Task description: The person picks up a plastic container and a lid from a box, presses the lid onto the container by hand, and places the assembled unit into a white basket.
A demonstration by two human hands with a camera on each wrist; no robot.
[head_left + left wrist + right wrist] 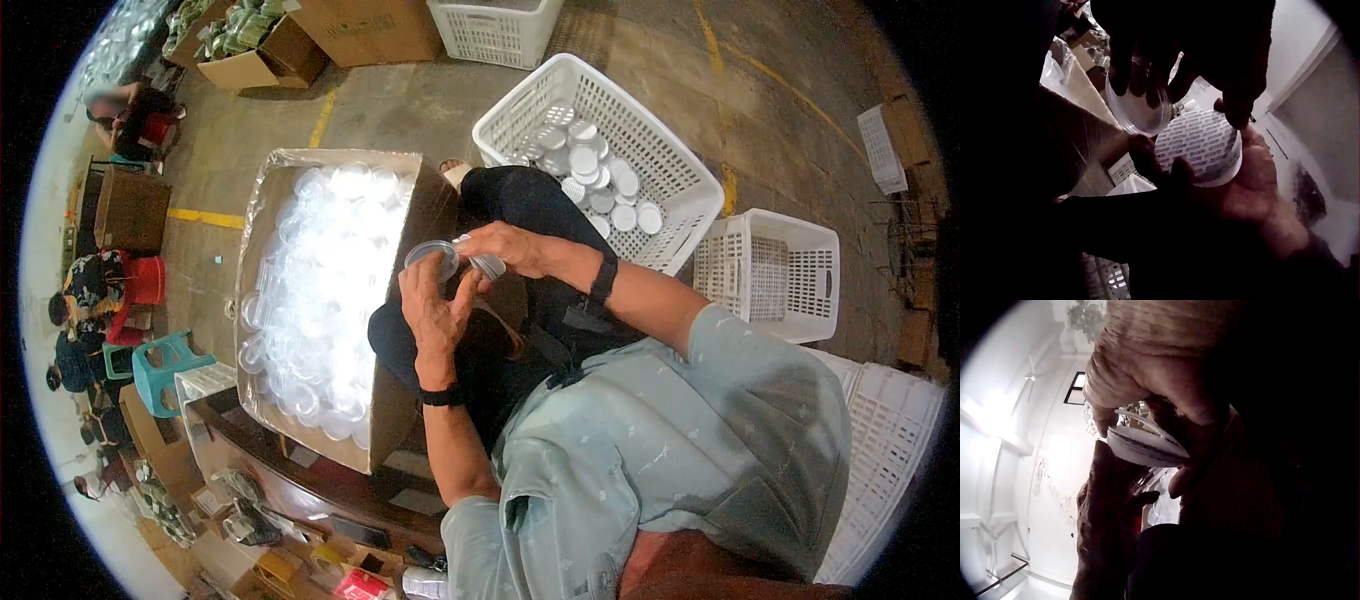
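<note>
The left hand (432,310) and the right hand (505,247) work close together, each with its own load. The left hand has its fingers hooked over a clear lid (1138,119), while its thumb reaches across to the rim of the white discs (1197,147); whether that thumb presses or only brushes the rim, I cannot tell. The right hand pinches the white discs, a small stack, with fingers on one side and palm behind.

The relation that counts is the one between these two round things. The clear lid sits just beside the white discs, on the side away from the right palm, and in the left wrist view their rims meet or overlap; actual contact is unclear. Being round, neither has a long axis, so it is the tilt of the faces that matters. The printed face of the top disc looks up toward the left wrist, and in the right wrist view the stack shows nearly edge-on below the right fingers. The right hand is the nearer to the stack, the left to the lid.

Past the left hand, on the side away from the right, stands a box (424,215) full of clear lids (320,290). Beyond the right hand is a basket (665,165) with loose discs (585,160).
</note>
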